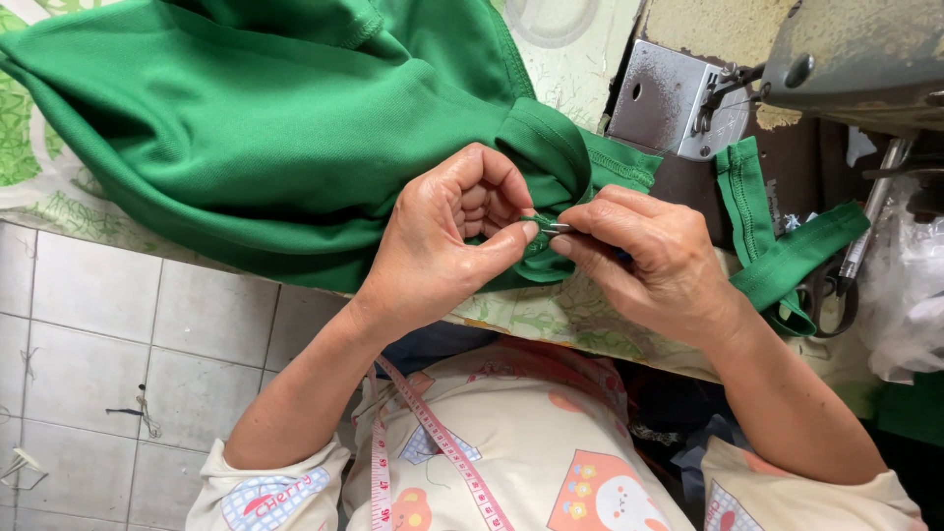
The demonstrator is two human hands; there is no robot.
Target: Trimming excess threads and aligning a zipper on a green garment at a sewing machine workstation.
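Your left hand (447, 241) sat centre frame, fingers curled in tight, thumb and forefinger pinched on a fold of the green garment (256, 128). Your right hand (654, 258) was just beside it, to the right of centre, fingers closed around a small metal tool (559, 228); only its tip showed, so I couldn't tell what kind. The tip touched the green fabric right where the two thumbs met. The garment's bulk spread across the upper left of the frame, over a patterned table cover (551, 315), with a bunched cuff or hem at the pinch point. A loose green strip (777, 256) lay right of your right hand, running towards the sewing machine (787, 69) in the upper right. Scissors (836, 285) lay at the right edge, partly under that strip. A pink measuring tape (433, 433) hung down your front, bottom centre.
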